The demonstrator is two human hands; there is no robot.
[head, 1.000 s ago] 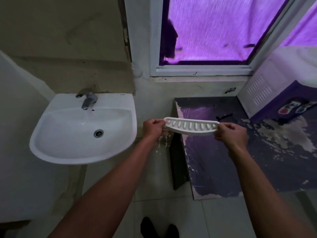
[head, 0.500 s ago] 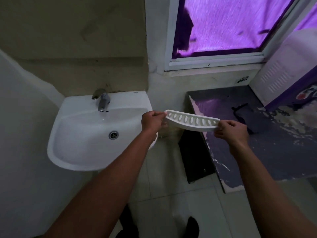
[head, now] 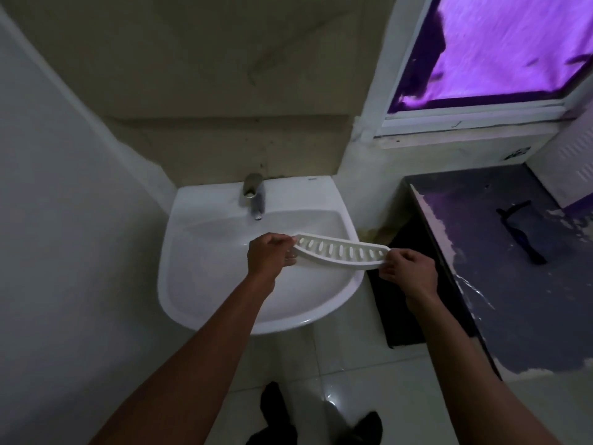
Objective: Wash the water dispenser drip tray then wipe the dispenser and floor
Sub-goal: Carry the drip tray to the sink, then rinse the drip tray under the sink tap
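drip tray (head: 340, 254) gripped by left hand (head: 269, 255), right hand (head: 409, 272), over sink (head: 205, 303) right rim

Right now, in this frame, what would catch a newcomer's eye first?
The white slotted drip tray, held at its ends by the left hand and the right hand, hangs over the right side of the white sink, in front of the tap. At upper right the window glows vivid purple, the brightest thing in a dim room. Below it, right of the sink, lies a dark, patchy counter.
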